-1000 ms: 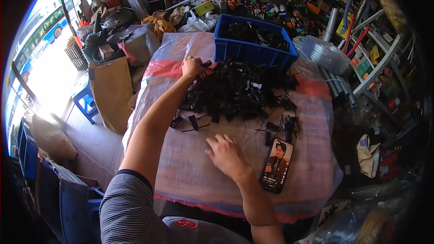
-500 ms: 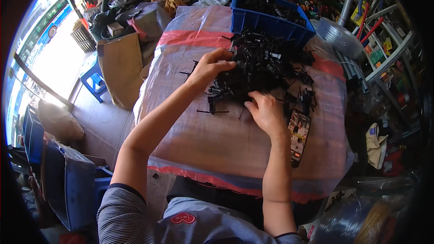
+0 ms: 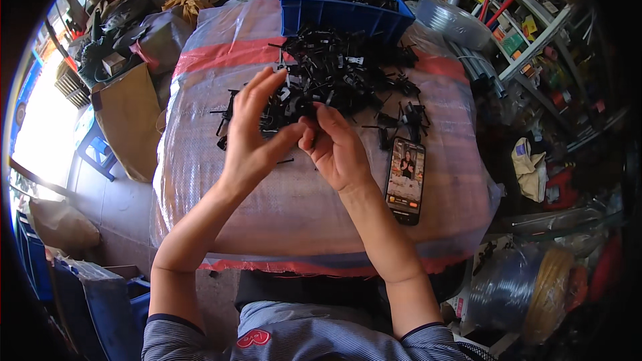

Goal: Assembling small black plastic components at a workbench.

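A heap of small black plastic parts with thin rods (image 3: 334, 70) lies on the sheet-covered table (image 3: 281, 227). My right hand (image 3: 338, 150) is raised in front of the heap, its fingers curled. At its fingertips is a small dark part (image 3: 305, 110), hard to make out against the black heap. My left hand (image 3: 251, 137) is beside it, fingers stretched upward and spread from the thumb. The left thumb reaches to the right fingertips. I see nothing plainly gripped in the left hand.
Behind the heap stands a blue crate (image 3: 348, 17) with more black parts. A lit phone (image 3: 405, 180) lies right of my right forearm. A coil of clear tubing (image 3: 455, 23) and metal pipes crowd the right side. Blue bins (image 3: 100, 307) stand at the lower left.
Both hands have lifted off the heap and come together. My left hand has spread its fingers, and the right has turned with its fingers curled up. The whole view has shifted.
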A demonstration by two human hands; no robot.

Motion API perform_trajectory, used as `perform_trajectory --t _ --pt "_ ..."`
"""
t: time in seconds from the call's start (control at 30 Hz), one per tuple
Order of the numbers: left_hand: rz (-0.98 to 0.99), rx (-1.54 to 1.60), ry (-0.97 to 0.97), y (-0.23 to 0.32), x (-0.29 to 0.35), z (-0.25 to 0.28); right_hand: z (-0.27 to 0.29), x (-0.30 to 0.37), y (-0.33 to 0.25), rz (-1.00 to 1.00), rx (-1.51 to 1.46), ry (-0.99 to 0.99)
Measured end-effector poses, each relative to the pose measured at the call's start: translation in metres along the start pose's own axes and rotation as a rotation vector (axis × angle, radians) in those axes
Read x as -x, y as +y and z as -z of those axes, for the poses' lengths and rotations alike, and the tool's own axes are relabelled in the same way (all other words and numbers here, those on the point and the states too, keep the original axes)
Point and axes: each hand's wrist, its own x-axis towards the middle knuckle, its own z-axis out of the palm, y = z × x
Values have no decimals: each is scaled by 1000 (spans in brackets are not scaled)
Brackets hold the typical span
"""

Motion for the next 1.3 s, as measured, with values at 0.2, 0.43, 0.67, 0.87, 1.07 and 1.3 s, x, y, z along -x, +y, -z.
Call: perform_trajectory --t 0.2,0.43,0.67,0.87,1.07,1.3 --pt "-314 674 -85 86 2 55 1 3 -7 -88 44 156" --pt "-585 1261 -811 123 -7 67 -24 4 5 -153 231 80" --pt "-376 1328 -813 119 6 78 -18 12 0 -178 329 96" --pt "-367 1459 -825 120 5 66 -14 16 -5 -170 364 82" --pt "-452 1303 -820 124 -7 72 -30 12 6 -180 350 4" --pt "-489 1360 -740 128 1 69 -22 13 2 -138 360 -8"
